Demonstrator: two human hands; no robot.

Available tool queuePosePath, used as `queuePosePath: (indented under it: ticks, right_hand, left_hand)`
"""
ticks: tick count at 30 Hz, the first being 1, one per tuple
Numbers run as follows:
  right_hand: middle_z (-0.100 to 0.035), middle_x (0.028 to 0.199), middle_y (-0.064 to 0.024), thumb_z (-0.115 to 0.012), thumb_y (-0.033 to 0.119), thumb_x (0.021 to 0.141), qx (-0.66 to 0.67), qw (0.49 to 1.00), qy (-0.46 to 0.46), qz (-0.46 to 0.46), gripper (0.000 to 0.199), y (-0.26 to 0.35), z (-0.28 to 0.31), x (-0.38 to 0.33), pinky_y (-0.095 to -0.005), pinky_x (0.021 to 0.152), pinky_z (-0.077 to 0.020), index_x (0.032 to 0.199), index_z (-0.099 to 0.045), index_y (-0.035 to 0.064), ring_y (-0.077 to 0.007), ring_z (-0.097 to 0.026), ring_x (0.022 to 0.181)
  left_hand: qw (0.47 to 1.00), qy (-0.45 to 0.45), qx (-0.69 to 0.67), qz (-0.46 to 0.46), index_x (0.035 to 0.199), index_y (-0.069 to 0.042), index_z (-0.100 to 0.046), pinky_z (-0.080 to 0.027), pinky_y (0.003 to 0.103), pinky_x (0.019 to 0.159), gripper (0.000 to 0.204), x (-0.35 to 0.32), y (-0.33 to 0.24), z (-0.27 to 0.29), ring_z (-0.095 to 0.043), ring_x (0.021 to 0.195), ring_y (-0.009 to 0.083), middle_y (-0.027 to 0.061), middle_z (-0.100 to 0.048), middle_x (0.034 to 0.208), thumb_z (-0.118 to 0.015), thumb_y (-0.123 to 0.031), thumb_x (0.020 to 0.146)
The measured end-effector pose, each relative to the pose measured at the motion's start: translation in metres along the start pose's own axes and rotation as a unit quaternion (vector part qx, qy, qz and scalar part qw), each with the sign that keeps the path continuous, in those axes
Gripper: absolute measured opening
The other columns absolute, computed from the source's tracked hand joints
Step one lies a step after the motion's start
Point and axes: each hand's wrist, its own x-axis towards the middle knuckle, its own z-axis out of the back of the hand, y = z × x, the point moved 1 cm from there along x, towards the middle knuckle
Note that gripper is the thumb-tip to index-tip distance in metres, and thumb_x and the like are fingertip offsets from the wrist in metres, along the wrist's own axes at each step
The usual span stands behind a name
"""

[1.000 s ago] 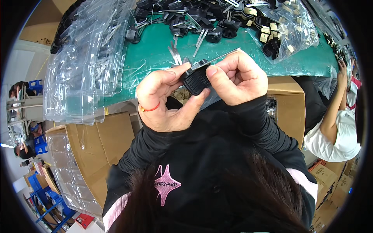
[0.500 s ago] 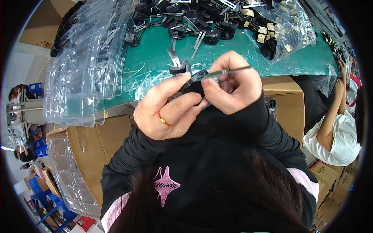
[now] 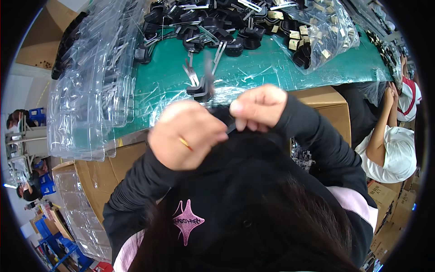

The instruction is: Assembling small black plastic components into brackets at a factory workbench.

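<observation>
Left hand (image 3: 185,135) and right hand (image 3: 261,108) are held near a black, metal-pronged plastic part (image 3: 197,92); whether the blurred fingers are clamped cannot be told.

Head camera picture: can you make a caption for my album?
A blurred left hand and a right hand close together by a green table heaped with black parts.

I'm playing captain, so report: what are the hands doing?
Left hand blurred, right hand beside it. Both grips unclear. Black parts on green table, just beyond.
</observation>
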Motion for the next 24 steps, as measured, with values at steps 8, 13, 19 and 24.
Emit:
queuePosePath:
  ticks: [8,13,19,24]
  right_hand:
    - [-0.057,0.077,-0.0111,-0.062,0.015,0.08,-0.601,0.685,-0.307,0.274,0.013,-0.029,0.121,0.05,-0.0351,0.062,-0.0481,0.085,-0.061,0.0037,-0.0285,-0.06,0.069]
    - [-0.055,0.085,-0.0092,-0.066,0.018,0.077,-0.597,0.677,-0.296,0.312,0.022,-0.031,0.102,0.064,-0.0331,0.066,-0.0489,0.094,-0.061,0.0042,-0.026,-0.06,0.078]
    - [-0.051,0.082,-0.0114,-0.063,0.023,0.08,-0.558,0.694,-0.378,0.254,0.022,-0.047,0.084,0.081,-0.0357,0.067,-0.0483,0.084,-0.06,0.0024,-0.0278,-0.057,0.077]
    - [-0.052,0.071,-0.0089,-0.066,0.023,0.08,-0.457,0.736,-0.416,0.276,0.022,-0.054,0.073,0.061,-0.0323,0.06,-0.0462,0.079,-0.061,0.0015,-0.0229,-0.056,0.065]
  left_hand:
    - [0.845,-0.175,-0.335,0.379,0.094,0.0,-0.06,-0.046,0.021,0.073,0.023,-0.032,0.096,-0.002,-0.057,0.078,0.0073,0.0039,-0.064,0.089,-0.074,-0.003,0.075]
    - [0.838,-0.111,-0.383,0.372,0.098,-0.003,-0.056,-0.044,0.02,0.071,0.018,-0.025,0.114,-0.021,-0.055,0.077,0.0063,0.0011,-0.06,0.089,-0.064,0.001,0.082]
    - [0.885,-0.019,-0.318,0.339,0.109,-0.004,-0.052,-0.043,0.027,0.086,0.039,-0.028,0.106,-0.033,-0.055,0.092,0.0124,0.0043,-0.057,0.098,-0.072,-0.013,0.076]
    - [0.959,0.022,-0.088,0.27,0.116,-0.005,-0.049,-0.041,0.035,0.093,0.077,-0.027,0.083,-0.03,-0.052,0.104,0.0254,0.0125,-0.054,0.11,-0.086,-0.026,0.052]
